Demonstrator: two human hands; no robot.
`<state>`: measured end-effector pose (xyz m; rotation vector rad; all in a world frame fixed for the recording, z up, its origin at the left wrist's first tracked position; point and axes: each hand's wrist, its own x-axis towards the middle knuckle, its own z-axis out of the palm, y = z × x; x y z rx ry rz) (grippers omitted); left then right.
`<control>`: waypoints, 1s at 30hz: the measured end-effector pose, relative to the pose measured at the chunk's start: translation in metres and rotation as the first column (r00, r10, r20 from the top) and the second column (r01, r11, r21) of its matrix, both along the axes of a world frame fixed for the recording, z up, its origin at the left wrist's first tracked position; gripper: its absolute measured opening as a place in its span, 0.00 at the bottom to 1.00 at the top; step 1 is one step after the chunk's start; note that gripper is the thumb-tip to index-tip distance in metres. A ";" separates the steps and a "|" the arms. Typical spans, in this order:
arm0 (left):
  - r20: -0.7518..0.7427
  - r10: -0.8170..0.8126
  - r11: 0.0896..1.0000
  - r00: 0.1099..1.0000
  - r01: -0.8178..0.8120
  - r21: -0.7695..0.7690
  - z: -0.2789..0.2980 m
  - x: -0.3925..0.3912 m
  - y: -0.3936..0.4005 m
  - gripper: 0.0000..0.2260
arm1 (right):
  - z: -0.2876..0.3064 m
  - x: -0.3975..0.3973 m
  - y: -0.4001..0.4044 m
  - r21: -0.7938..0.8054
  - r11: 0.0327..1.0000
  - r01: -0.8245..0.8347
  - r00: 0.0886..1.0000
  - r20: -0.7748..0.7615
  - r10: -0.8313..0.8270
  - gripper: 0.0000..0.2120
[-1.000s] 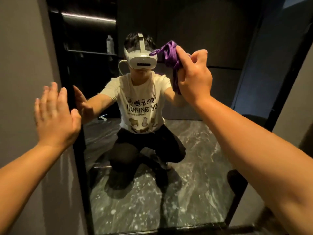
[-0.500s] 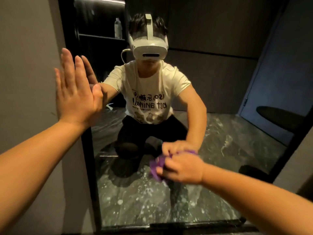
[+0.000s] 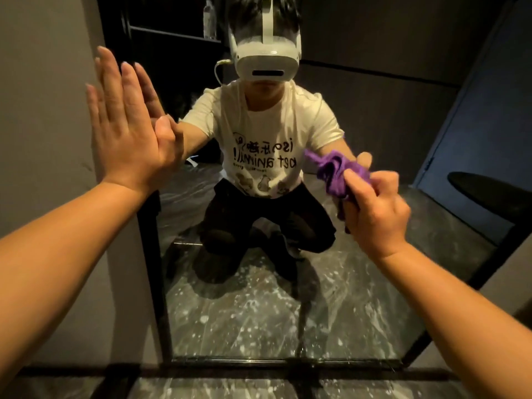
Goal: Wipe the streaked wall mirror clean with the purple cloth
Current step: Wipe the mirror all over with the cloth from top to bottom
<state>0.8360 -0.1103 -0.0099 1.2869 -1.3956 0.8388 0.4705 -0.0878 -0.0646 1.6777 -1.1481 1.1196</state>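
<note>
two hands up at the mirror (image 3: 288, 312). your left hand (image 3: 126, 133) lies flat, fingers straight, on its left edge. your right hand (image 3: 374, 208) grips the bunched purple cloth (image 3: 336, 174) with curled fingers against the glass, right of centre, mid-height.

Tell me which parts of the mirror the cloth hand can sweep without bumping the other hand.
Free: the lower glass of the mirror, between the dark left frame edge and the bottom frame, and the stretch between the purple cloth and the left hand. Crowded: the upper left edge, where the left hand's flat fingers lie.
</note>
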 end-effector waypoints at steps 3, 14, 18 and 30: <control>0.011 -0.005 0.999 1.000 0.005 -0.050 -0.003 0.000 -0.003 0.30 | -0.089 0.054 0.010 0.463 0.884 -0.067 0.998 0.017 0.066 0.16; -0.050 0.010 0.992 0.999 -0.016 -0.124 -0.010 0.014 -0.048 0.30 | -0.183 0.057 0.050 0.496 0.836 -0.233 0.914 0.405 0.015 0.18; -0.003 0.105 0.989 0.994 -0.104 -0.107 -0.014 0.014 -0.033 0.29 | -0.152 -0.039 0.042 0.432 0.901 0.041 0.741 0.592 -0.318 0.22; 0.039 0.059 0.998 0.997 -0.059 -0.009 -0.011 0.015 -0.020 0.31 | -0.274 0.205 0.056 0.833 0.481 -0.273 0.956 0.288 0.044 0.15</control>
